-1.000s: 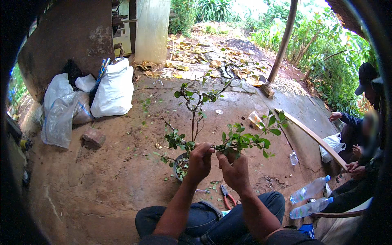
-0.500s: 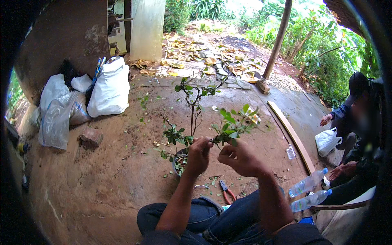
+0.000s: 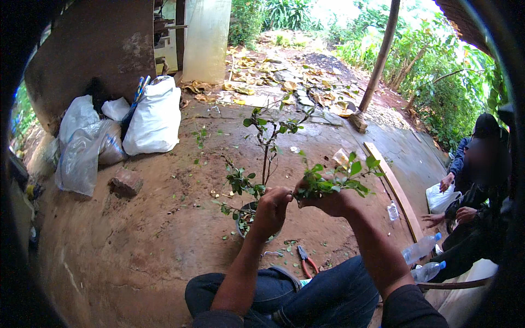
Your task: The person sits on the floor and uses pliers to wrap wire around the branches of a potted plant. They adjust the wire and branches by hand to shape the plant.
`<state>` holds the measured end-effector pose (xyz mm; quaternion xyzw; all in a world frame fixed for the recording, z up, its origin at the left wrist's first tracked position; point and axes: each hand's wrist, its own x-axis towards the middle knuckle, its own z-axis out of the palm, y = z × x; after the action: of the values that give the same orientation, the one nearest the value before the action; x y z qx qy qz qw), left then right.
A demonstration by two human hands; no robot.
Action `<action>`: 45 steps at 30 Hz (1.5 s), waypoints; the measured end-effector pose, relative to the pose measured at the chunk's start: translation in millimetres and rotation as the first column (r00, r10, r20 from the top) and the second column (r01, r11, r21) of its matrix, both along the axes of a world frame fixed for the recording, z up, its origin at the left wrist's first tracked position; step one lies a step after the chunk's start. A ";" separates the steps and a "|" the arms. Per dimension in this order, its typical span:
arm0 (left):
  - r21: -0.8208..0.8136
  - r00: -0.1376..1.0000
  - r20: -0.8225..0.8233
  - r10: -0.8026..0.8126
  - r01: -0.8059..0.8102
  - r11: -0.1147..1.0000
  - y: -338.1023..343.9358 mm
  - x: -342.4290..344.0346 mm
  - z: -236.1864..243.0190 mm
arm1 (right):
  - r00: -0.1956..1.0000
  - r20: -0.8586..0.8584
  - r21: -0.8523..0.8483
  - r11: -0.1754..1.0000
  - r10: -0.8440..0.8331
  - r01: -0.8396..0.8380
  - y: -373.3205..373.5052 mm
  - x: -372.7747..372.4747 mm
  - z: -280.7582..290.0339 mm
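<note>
A small potted plant [image 3: 266,147] with a thin dark trunk and several leafy side branches stands in front of me. My left hand [image 3: 273,210] is closed in a pinch on the bare part of a side branch. On the same leafy branch [image 3: 342,177], to the right, my right hand [image 3: 331,203] is closed, its fingertips close to the left hand's. Leaves hide part of the right fingers. Below and behind my left hand is the round pot [image 3: 244,225], partly covered by leaves. Pliers [image 3: 306,261] with red-orange handles lie on the ground by my knees.
White sacks [image 3: 153,117] and a clear plastic bag [image 3: 79,167] lean at the left wall, near a brick [image 3: 126,182]. A plank [image 3: 395,191] and plastic bottles [image 3: 421,249] lie to the right. Another person's hand [image 3: 466,214] shows there, by a white bag [image 3: 441,198]. A post [image 3: 380,60] stands behind.
My right hand has moved from below the leafy branch up to it and now closes on it. The branch's tip has swung right. The view has shifted slightly; hands at the right have moved.
</note>
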<state>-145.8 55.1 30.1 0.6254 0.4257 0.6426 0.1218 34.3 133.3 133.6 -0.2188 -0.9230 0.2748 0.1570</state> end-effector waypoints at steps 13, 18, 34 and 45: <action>0.124 0.985 -0.053 0.163 -0.155 0.980 5.2 9.6 -8.6 | 0.650 -0.522 -0.283 0.831 -0.553 0.479 -39.1 -52.5 -62.0; 0.043 0.991 -0.097 0.089 -0.085 0.995 4.8 8.7 -4.8 | 0.668 -0.477 -0.471 0.808 -0.571 0.354 -35.8 -44.2 -43.3; -0.001 1.000 0.014 0.012 -0.012 1.000 -4.4 9.4 6.6 | 1.000 0.020 0.517 0.856 0.012 -0.021 25.1 7.2 -5.4; 0.108 0.998 0.032 0.059 -0.062 0.992 3.1 6.8 -1.4 | 0.924 -0.265 0.049 0.954 -0.274 0.297 -19.5 -5.0 -37.7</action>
<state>-139.0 58.2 28.7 0.6086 0.4070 0.6771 0.0742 29.3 113.8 96.0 -0.3065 -0.8646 0.2339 0.3223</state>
